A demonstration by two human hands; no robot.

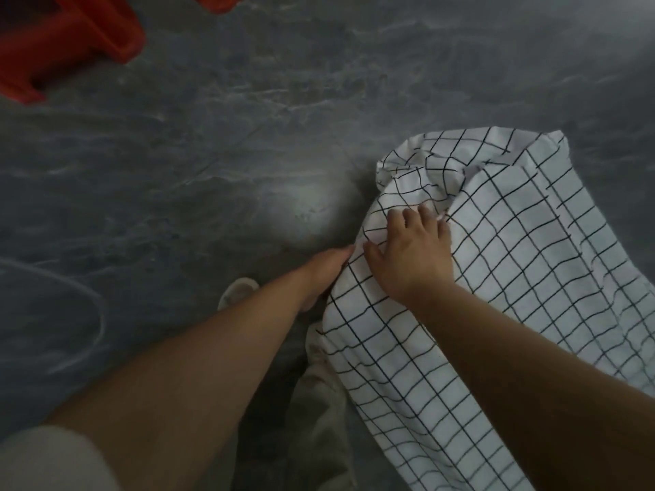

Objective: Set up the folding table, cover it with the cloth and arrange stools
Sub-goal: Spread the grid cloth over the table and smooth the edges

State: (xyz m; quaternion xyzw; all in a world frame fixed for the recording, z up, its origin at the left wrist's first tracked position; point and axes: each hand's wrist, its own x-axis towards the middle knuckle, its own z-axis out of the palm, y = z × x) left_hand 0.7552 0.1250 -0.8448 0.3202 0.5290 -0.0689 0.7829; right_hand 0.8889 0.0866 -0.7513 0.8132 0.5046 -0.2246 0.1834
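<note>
The cloth, white with a thin black grid, hung bunched and partly folded in front of the person, over the grey marbled floor at the right of the view. Its upper end was crumpled into loose folds, and its lower part draped down past a pale trouser leg. The right hand lay on top of the cloth, its fingers spread and curled into the fabric. The left hand was at the cloth's left edge, its fingers pressed together and mostly tucked behind the fabric, so the exact grip could not be told. A light shoe showed just beyond the left forearm. 1 red stool stood well apart at the top-left corner, cut off by the frame.
</note>
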